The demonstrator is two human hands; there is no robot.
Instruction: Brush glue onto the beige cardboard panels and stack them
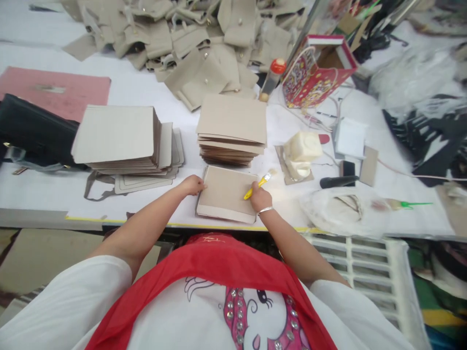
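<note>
In front of me lies a flat beige panel (228, 192), with a lighter strip along its near edge. My left hand (194, 185) pinches its left edge between thumb and closed fingers. At the opposite edge, my right hand (260, 198) is wrapped round a yellow-handled paintbrush (265, 179), bristles pointing up and right. That hand also rests against the panel's right side. Just behind the panel stands a stack of beige sheets (231, 119). Left of it is a stack of grey-beige boards (116, 136) with rounded corners.
Beige pouch-like pieces (204, 63) are heaped at the back. A cream-coloured container (301, 153) stands on a card at right, near a red patterned paper bag (317, 70) and a red-capped bottle (273, 78). A black bag (36, 131) lies left; a clear plastic bag (328, 211) lies front right.
</note>
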